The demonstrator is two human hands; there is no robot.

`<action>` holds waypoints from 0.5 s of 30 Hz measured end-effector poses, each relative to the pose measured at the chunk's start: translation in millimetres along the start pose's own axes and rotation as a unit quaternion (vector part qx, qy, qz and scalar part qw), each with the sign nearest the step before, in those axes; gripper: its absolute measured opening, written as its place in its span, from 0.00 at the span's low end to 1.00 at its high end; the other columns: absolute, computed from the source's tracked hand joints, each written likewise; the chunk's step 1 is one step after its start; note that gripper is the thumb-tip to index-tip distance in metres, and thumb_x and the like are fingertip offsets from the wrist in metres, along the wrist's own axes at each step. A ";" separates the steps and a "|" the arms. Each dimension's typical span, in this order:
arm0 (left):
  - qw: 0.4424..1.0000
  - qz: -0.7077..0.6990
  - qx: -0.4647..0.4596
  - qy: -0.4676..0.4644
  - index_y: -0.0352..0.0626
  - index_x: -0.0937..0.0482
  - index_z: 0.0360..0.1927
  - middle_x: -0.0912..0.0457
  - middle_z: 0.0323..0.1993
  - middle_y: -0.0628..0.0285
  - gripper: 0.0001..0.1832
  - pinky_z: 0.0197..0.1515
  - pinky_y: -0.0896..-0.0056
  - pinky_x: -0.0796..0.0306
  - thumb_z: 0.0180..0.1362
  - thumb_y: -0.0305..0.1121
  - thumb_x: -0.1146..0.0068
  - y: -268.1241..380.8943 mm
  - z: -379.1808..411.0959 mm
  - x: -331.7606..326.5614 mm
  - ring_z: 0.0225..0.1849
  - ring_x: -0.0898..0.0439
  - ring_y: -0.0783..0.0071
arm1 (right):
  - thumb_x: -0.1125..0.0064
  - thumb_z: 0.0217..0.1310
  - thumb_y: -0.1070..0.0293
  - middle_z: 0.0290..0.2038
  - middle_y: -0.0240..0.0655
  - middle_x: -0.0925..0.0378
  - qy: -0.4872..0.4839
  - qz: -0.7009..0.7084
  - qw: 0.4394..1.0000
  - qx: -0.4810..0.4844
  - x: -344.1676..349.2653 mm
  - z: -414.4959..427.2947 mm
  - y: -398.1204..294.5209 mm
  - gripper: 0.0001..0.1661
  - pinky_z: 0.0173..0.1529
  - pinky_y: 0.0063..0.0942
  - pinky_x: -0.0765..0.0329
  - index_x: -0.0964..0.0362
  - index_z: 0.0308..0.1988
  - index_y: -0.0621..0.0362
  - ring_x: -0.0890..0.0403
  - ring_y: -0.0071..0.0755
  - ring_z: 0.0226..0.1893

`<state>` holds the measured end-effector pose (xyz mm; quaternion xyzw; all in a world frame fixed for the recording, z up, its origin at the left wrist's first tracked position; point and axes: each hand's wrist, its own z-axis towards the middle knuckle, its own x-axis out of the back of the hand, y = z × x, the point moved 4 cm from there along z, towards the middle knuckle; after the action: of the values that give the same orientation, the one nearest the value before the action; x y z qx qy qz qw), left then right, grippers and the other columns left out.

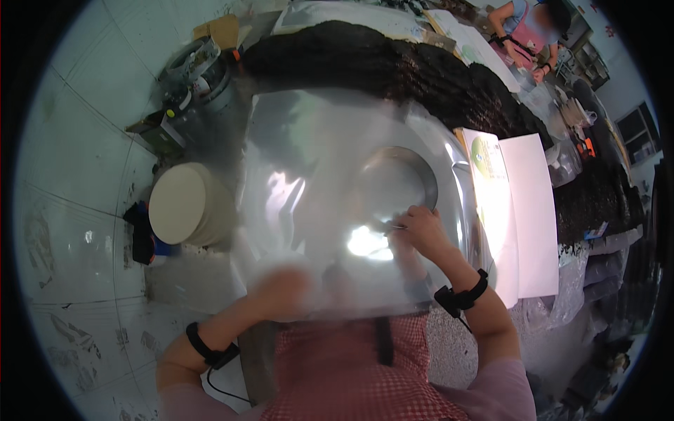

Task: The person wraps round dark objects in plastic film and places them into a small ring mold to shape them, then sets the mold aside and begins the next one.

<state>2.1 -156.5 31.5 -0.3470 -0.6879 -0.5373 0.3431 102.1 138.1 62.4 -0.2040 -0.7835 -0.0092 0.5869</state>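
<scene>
A round metal ring (429, 176) stands on a glossy clear plastic sheet (321, 137). My right hand (421, 229) has its fingers closed at the near right part of the ring's rim. A narrow shiny metal piece (395, 227) juts left from the fingertips; I cannot tell whether it belongs to the ring. My left hand (287, 292) is motion-blurred over the near left part of the sheet. Its fingers are indistinct, and a pale translucent patch lies around it. Strong glare covers the sheet just left of my right hand.
Left of the sheet is a stack of off-white round discs (178, 203). A long, dark, wet-looking mass (337, 60) borders the far side. White paper sheets (532, 210) lie at the right. A tub (210, 84) holds bottles. Another person (526, 37) works far right.
</scene>
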 end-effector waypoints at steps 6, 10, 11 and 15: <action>0.999 -0.012 -0.038 0.027 0.44 0.22 0.32 0.24 0.31 0.57 0.07 0.42 0.58 0.33 0.53 0.35 0.45 -18.6 -7.4 -11.7 0.37 0.26 0.60 | 0.35 0.50 0.69 0.31 0.38 0.26 0.170 0.116 0.978 0.043 4.8 -78.3 22.8 0.10 0.41 0.32 0.28 0.22 0.34 0.62 0.24 0.41 0.33; 0.994 0.055 0.023 -0.088 0.44 0.23 0.35 0.24 0.32 0.60 0.06 0.44 0.61 0.33 0.54 0.31 0.47 -15.8 -1.2 -4.9 0.39 0.25 0.62 | 0.38 0.55 0.75 0.32 0.35 0.23 0.203 0.312 0.927 -0.046 19.9 -123.3 25.1 0.08 0.37 0.23 0.28 0.24 0.37 0.66 0.24 0.28 0.30; 0.994 0.059 0.023 -0.085 0.44 0.23 0.35 0.24 0.32 0.60 0.06 0.44 0.61 0.33 0.54 0.31 0.47 -16.5 -0.1 -5.8 0.39 0.25 0.62 | 0.38 0.55 0.75 0.32 0.35 0.23 0.208 0.310 0.927 -0.043 19.5 -130.6 25.7 0.08 0.37 0.23 0.28 0.24 0.37 0.66 0.24 0.28 0.30; 0.994 0.002 0.008 0.107 0.40 0.24 0.40 0.23 0.41 0.57 0.10 0.50 0.61 0.32 0.58 0.30 0.54 -5.3 5.2 0.8 0.44 0.23 0.63 | 0.45 0.57 0.79 0.33 0.31 0.21 0.240 0.394 0.886 -0.040 26.9 -163.5 24.2 0.10 0.36 0.19 0.30 0.26 0.42 0.67 0.26 0.17 0.31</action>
<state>-3.3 -152.3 28.6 -0.2856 -0.6512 -0.5650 0.4185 253.7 127.1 132.6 -0.5107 -0.4729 0.1428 0.7037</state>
